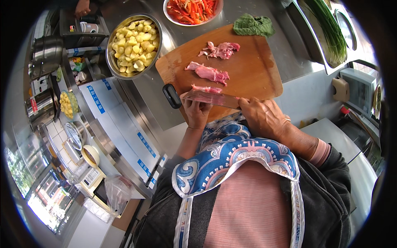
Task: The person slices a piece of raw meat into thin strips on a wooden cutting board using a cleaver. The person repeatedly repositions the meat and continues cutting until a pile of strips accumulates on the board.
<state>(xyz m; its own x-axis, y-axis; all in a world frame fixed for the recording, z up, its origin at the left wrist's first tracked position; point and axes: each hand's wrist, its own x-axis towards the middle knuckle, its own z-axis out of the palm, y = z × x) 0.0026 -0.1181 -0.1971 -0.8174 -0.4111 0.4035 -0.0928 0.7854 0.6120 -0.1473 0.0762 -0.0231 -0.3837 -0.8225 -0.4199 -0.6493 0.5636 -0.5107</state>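
My right hand [262, 116] grips the handle end of a cleaver [217, 99], whose broad, wet blade lies tilted across the near part of a wooden cutting board [251, 74]. At the blade's other end is my left hand [197, 111], its fingers bent and partly hidden by the steel; whether they pinch anything cannot be seen. Just beyond the blade shows a thin strip of raw meat [206, 89]. A larger piece of raw meat [209, 73] lies farther up the board. Beyond that sits a small pile of cut meat [221, 50].
A crumpled green cloth [253, 25] rests on the board's far corner. Left of the board stands a steel bowl [109, 57] of peeled potatoes. A white bowl [192, 25] holds sliced red peppers. Long green stalks [328, 34] lie in a container at right. Another person's hand [82, 8] appears top left.
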